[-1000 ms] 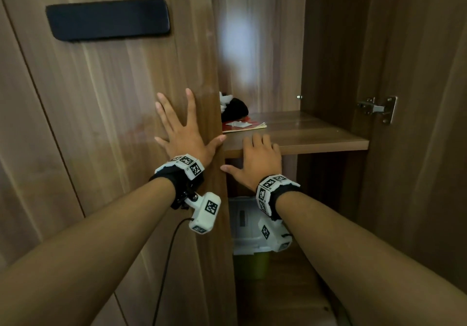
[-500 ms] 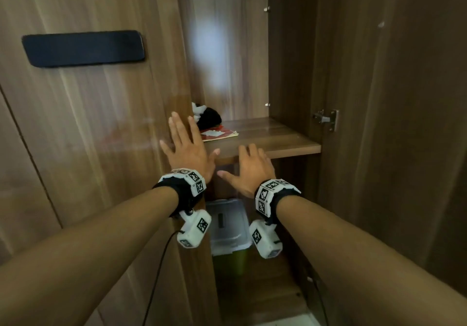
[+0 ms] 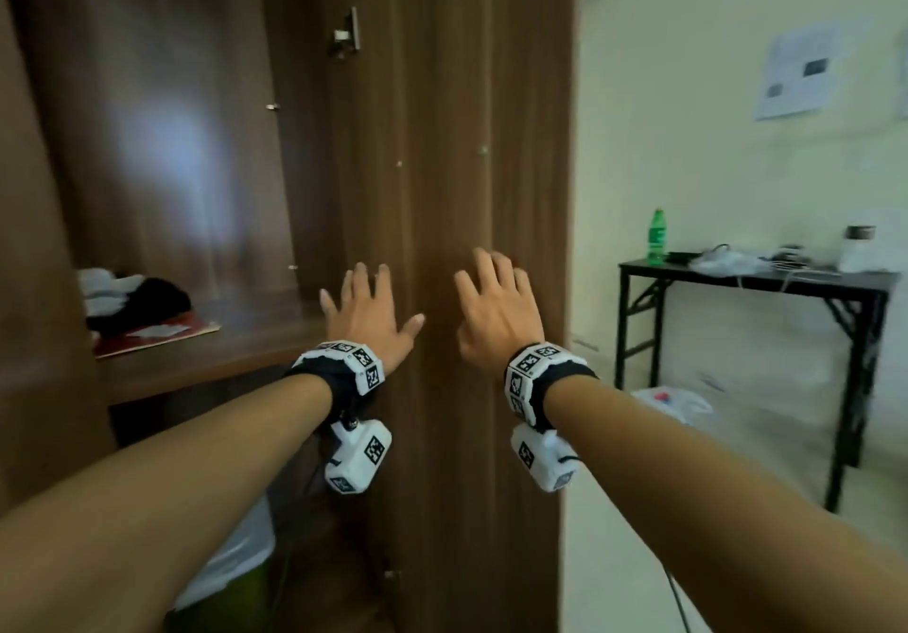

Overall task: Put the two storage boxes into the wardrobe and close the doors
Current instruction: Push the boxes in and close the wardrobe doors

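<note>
Nearest, at the lower left, a white-lidded storage box with a green body (image 3: 231,563) sits low inside the dark walnut-veneer wardrobe (image 3: 147,141), under the wooden shelf (image 3: 206,362); the person's left forearm covers part of it. Only this one box shows, so whether the second lies behind it cannot be told. With a box stowed below, the step in hand looks like the door closing.

Beyond it both arms reach forward, each wrist banded with a black strap carrying white marker blocks. The left hand (image 3: 366,318) is spread flat, fingers apart, holding nothing, placed before the right end of the shelf by the inner side panel. The right hand (image 3: 496,318) is likewise wide and empty, palm turned toward the brown wooden right door (image 3: 491,141), which stands swung out with its silver hinge (image 3: 346,35) exposed. Blur hides whether either palm actually touches wood. Flat, spread palms suit pushing a panel rather than gripping it.

Farther back on the shelf lie a black-and-white bundle of cloth (image 3: 132,298) and a red flat folder (image 3: 157,335). To the far right stands a black folding table (image 3: 756,283) bearing a green plastic bottle (image 3: 657,234).
</note>
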### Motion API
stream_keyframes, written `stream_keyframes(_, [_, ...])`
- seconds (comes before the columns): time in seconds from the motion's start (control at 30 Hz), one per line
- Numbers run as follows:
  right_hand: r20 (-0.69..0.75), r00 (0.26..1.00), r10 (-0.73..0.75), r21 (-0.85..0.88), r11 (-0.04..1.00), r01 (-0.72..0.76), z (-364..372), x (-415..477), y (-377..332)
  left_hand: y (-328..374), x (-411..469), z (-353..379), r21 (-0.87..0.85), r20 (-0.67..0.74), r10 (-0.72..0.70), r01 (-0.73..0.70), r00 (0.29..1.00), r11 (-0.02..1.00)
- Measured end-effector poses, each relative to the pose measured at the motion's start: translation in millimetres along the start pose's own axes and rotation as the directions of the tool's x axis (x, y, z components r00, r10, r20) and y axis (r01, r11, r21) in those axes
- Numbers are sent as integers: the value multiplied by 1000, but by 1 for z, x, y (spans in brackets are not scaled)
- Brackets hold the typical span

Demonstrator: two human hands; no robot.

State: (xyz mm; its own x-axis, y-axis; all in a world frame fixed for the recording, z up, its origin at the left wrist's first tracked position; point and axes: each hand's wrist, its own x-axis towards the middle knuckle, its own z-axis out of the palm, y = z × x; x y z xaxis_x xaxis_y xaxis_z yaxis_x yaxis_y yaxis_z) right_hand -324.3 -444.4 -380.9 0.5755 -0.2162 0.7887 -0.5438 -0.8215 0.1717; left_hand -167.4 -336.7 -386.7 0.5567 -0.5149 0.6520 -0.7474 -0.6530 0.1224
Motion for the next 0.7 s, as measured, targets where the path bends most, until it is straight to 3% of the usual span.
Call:
stream_keyframes(0.13, [-171, 984, -48, -50, 998, 40, -19, -13, 43, 83, -10, 2, -198, 33, 89, -81, 995, 977])
stream_keyframes(0.27, [-259, 963, 76, 13, 997, -75, -28, -23, 70, 124, -24, 7, -345, -60, 217, -224, 974, 911])
stream_keyframes(0.33, [-248, 953, 174, 164, 977, -136, -28, -21, 82, 134, -28, 8, -384, -119, 276, -301, 954, 873])
stream_keyframes(0.43, [-171, 956, 240, 486, 864, -130, -30, -17, 85, 147, -33, 11, -414, -142, 297, -329, 944, 849])
stream_keyframes(0.57, [-145, 931, 334, 623, 762, -176, -30, -15, 73, 164, -39, 12, -458, -157, 207, -256, 966, 851])
stream_keyframes(0.7, [-45, 891, 451, 741, 613, -273, -37, -21, 67, 169, -43, 11, -397, -142, 157, -201, 977, 895])
